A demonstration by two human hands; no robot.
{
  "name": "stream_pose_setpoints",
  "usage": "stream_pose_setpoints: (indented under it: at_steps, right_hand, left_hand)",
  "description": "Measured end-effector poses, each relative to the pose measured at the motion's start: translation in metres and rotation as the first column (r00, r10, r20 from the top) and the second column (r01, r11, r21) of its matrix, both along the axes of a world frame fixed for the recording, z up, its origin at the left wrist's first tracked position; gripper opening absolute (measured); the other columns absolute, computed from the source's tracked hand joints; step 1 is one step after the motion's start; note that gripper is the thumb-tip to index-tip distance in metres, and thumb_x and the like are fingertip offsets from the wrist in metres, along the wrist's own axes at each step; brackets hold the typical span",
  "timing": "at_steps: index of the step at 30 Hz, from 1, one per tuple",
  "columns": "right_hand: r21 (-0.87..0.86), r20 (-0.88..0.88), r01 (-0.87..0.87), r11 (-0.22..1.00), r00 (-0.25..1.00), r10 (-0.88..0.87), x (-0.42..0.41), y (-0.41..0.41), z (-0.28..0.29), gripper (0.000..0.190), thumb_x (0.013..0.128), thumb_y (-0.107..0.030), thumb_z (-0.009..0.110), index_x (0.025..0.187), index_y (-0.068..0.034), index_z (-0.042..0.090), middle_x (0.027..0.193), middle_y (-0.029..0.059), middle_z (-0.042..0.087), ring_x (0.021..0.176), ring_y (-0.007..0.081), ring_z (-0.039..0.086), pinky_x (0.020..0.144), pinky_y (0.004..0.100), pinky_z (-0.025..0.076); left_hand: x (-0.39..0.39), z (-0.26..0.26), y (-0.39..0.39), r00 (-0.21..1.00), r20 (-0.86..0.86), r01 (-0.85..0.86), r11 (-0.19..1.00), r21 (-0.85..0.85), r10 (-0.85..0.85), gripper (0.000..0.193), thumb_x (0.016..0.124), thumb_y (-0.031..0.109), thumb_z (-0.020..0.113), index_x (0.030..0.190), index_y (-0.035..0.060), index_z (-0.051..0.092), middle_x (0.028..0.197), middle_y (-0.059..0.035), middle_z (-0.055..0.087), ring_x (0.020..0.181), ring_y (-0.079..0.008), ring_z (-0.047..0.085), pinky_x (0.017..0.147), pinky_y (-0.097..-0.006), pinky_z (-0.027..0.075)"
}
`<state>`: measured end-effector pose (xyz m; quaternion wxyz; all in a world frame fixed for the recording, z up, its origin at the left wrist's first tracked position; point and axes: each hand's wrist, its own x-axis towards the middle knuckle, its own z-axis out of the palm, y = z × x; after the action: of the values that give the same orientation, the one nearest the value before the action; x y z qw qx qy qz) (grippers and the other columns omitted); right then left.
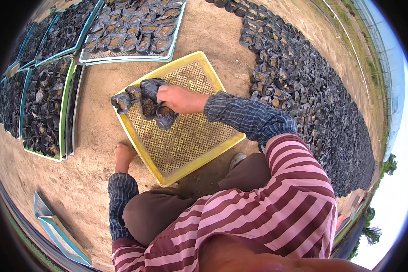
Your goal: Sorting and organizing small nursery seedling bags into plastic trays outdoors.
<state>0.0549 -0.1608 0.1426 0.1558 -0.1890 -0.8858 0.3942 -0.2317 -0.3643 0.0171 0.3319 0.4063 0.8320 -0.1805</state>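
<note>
A yellow plastic mesh tray lies on the sandy ground before me. Several soil-filled black plastic bags stand in its far left corner. My right hand is over this group, its fingers closed on the rim of a black plastic bag; which of the neighbouring bags it grips besides is hidden. Just outside the tray's left side, my left hand is low near the ground, its fingers curled and partly hidden, and I see nothing in it.
Trays packed with black soil bags, one with a blue rim and one with a green rim, stand at upper left. A wide bed of soil bags spreads on the right. Blue-edged trays lie at lower left.
</note>
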Motion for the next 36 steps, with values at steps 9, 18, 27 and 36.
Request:
stream_pose_setpoints:
  at_steps: [9,18,27,36]
  right_hand:
    - [0.361,-0.161,0.703,0.612,0.694,-0.702,0.147,0.122,-0.055,0.017,0.074,0.004,0.063,0.089,-0.001,0.056,0.089,0.021,0.056,0.089,0.0414,0.054,0.076,0.0462,0.045]
    - [0.639,0.142,0.694,0.332,0.318,-0.937,0.269,0.176,-0.125,0.017,0.077,0.0,0.056,0.093,0.0,0.059,0.097,0.0255,0.059,0.09,0.0427,0.059,0.078,0.0486,0.049]
    - [0.054,-0.038,0.498,0.865,0.867,-0.497,0.033,0.091,-0.079,0.016,0.083,-0.014,0.062,0.091,0.0,0.061,0.089,0.0207,0.06,0.084,0.039,0.058,0.077,0.0445,0.047]
    - [0.065,0.285,0.27,0.961,0.918,-0.277,-0.045,0.032,-0.086,0.051,0.078,-0.025,0.073,0.116,-0.001,0.05,0.108,0.0222,0.052,0.095,0.0395,0.058,0.083,0.0449,0.049]
  left_hand:
    - [-0.01,0.002,-0.012,0.996,0.085,0.014,0.997,0.08,-0.021,0.092,0.064,0.039,0.084,0.128,-0.0074,0.037,0.12,-0.0282,0.054,0.107,-0.0375,0.059,0.089,-0.0412,0.052]
    - [0.001,-0.001,0.001,0.999,0.048,-0.003,1.0,0.022,0.002,0.092,0.063,0.041,0.084,0.125,-0.0094,0.037,0.119,-0.0296,0.051,0.108,-0.0386,0.057,0.09,-0.0419,0.05]
    - [0.006,0.011,0.002,1.0,0.002,-0.001,1.0,-0.028,0.001,0.092,0.065,0.044,0.083,0.123,-0.0087,0.037,0.117,-0.0281,0.052,0.107,-0.0364,0.058,0.088,-0.04,0.051]
    - [0.015,0.023,0.006,1.0,-0.025,-0.004,0.999,-0.042,0.003,0.092,0.066,0.044,0.083,0.125,-0.0095,0.037,0.119,-0.0291,0.05,0.107,-0.0362,0.059,0.087,-0.04,0.053]
